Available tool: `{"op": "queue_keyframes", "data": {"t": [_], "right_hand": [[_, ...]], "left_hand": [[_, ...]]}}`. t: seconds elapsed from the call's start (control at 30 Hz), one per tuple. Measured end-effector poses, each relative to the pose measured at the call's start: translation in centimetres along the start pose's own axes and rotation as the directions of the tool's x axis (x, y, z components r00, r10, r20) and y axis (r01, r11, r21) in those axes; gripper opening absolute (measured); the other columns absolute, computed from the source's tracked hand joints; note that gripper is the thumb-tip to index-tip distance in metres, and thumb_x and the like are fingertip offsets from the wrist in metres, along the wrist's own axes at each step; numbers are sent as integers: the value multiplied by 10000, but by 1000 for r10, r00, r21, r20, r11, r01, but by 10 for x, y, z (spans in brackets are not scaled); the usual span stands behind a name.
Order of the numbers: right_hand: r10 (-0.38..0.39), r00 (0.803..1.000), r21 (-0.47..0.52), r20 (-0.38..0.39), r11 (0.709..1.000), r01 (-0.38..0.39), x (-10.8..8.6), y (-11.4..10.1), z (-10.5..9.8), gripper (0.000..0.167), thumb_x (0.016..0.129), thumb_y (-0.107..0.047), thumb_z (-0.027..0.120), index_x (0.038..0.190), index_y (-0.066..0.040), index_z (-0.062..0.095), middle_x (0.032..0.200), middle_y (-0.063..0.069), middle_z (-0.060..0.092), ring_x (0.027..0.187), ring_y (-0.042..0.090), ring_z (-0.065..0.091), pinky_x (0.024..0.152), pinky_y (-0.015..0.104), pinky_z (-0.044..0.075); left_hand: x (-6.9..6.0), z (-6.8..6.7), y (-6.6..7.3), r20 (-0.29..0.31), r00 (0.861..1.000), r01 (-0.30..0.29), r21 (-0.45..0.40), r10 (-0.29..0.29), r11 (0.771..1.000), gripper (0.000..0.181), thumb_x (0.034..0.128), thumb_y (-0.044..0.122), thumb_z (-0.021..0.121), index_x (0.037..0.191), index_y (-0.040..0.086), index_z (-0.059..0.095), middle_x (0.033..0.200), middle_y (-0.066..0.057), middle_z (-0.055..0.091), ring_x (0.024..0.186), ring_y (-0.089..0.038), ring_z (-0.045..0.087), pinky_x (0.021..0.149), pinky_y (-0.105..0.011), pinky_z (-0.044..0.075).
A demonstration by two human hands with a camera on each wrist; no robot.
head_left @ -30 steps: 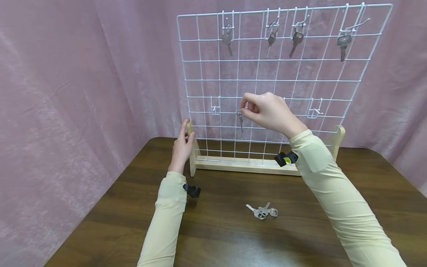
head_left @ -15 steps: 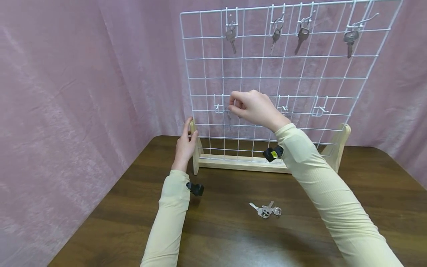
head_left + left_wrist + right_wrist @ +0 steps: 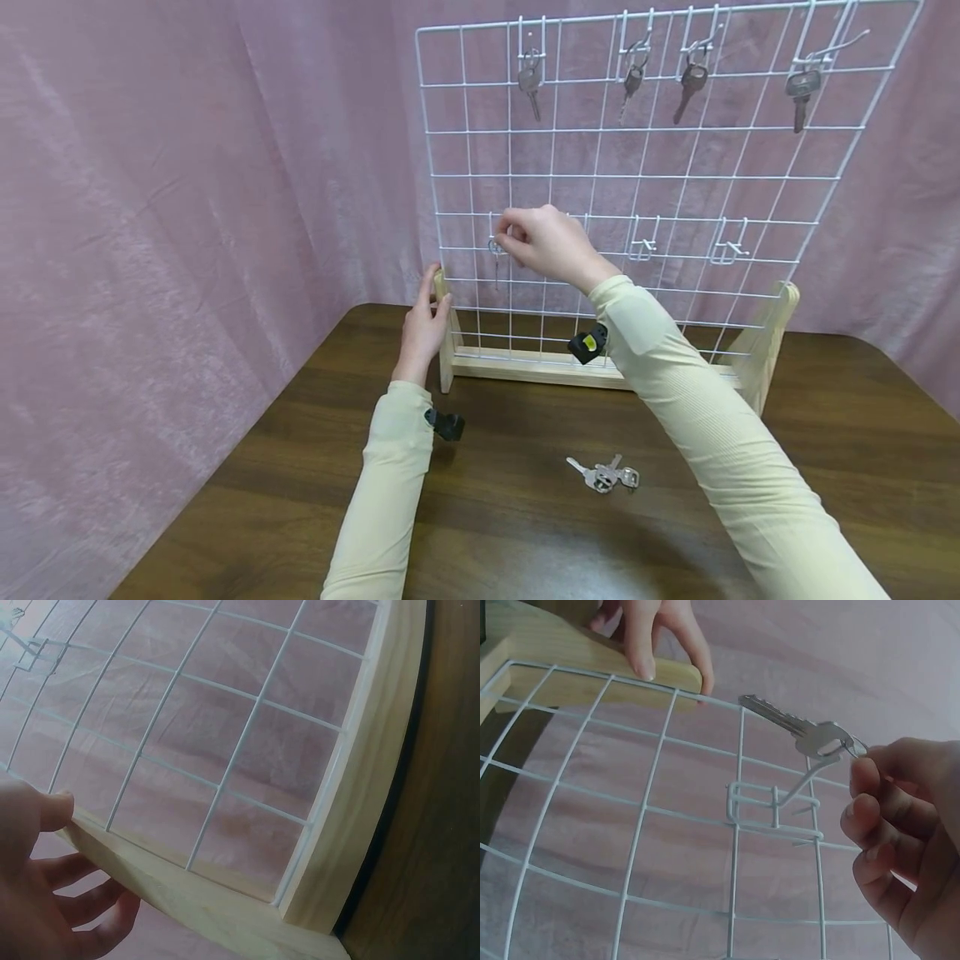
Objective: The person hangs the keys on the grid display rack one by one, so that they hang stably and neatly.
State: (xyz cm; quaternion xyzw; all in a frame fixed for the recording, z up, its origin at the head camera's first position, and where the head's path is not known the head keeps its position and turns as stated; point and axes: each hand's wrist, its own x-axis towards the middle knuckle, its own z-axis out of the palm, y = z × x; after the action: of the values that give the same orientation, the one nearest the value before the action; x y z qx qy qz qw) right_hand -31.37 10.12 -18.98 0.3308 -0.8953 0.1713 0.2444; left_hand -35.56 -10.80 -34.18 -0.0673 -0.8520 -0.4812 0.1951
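Note:
My right hand (image 3: 553, 243) pinches a small metal ring between thumb and forefinger, in front of the lower left part of the white wire grid (image 3: 551, 175). From that ring extends a silver key (image 3: 821, 740). In the right wrist view the ring is right at the tip of a white wire hook (image 3: 801, 782); whether the tip is through it, I cannot tell. My left hand (image 3: 422, 333) holds the left wooden side post (image 3: 446, 367) of the stand, thumb on one side and fingers on the other.
Along the grid's top row, keys hang on hooks, among them a key (image 3: 529, 79) at left and a key (image 3: 803, 86) at right. Lower hooks (image 3: 642, 247) stick out right of my hand. Loose keys (image 3: 603, 476) lie on the brown table (image 3: 510, 517). A pink curtain (image 3: 187, 208) hangs behind.
My right hand has moved left along the grid with the key, from its middle to the lower left hook. The left hand stays on the post. The head view has shifted slightly.

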Motion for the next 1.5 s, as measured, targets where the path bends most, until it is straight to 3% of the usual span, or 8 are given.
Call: {"op": "queue_keyframes", "data": {"t": [0.23,0.8,0.87,0.93,1.03,1.13,1.23,1.5], "right_hand": [[89,996,-1,-4,996,-89,4,2,2,186,988,-239,536,1037,-124,674,670,39,680,514,110,532,509,254,382],[148,988,2,41,989,-148,4,10,8,193,980,-255,545,1045,-118,664,672,16,685,530,97,555,527,245,412],[134,991,11,27,991,-134,1,10,9,189,980,-243,538,1049,-116,660,646,5,664,514,97,536,518,262,411],[105,994,14,-1,994,-105,-4,11,9,167,977,-222,537,1031,-117,655,624,-3,637,504,98,506,626,301,482],[8,999,6,-48,1000,-8,-17,13,9,121,962,-167,545,986,-107,646,596,-5,581,490,101,441,607,356,479],[-92,994,-26,-63,996,91,-32,11,10,87,948,-136,563,952,-106,644,594,-12,551,500,98,419,558,319,461],[-157,987,-53,-39,987,155,-48,6,14,65,938,-129,580,929,-108,641,583,-31,523,496,86,404,476,258,361],[-210,973,-59,97,975,216,-92,5,34,65,932,-150,596,879,-151,635,575,-98,518,497,11,386,465,219,360]], "left_hand": [[0,1,0,12,1000,2,-11,-2,1000,528,1031,330,445,1494,448,220,1342,-191,574,1090,-383,632,840,-540,543],[0,-1,2,12,1000,6,-20,-6,1000,527,1030,323,450,1492,452,229,1354,-194,566,1137,-386,610,874,-545,532],[0,-1,1,13,1000,10,-17,-10,1000,530,1031,325,448,1491,460,223,1358,-194,564,1127,-389,613,872,-543,533],[-1,-1,1,17,1000,8,-14,-8,1000,528,1033,328,442,1495,452,218,1361,-196,559,1117,-394,617,867,-545,533],[-1,-1,0,21,1000,3,-8,-3,1000,530,1035,322,437,1502,433,212,1367,-200,553,1119,-396,615,868,-552,531],[0,-1,0,24,1000,4,-5,-4,1000,530,1034,322,437,1504,427,214,1370,-195,551,1136,-391,608,870,-557,530],[0,-2,0,28,1000,10,-4,-10,1000,529,1034,330,435,1503,434,213,1378,-188,548,1152,-386,601,873,-560,530],[0,-1,-1,25,1000,7,-21,-7,1000,546,1034,306,436,1492,485,197,1378,-193,546,1159,-391,595,884,-558,525]]}}
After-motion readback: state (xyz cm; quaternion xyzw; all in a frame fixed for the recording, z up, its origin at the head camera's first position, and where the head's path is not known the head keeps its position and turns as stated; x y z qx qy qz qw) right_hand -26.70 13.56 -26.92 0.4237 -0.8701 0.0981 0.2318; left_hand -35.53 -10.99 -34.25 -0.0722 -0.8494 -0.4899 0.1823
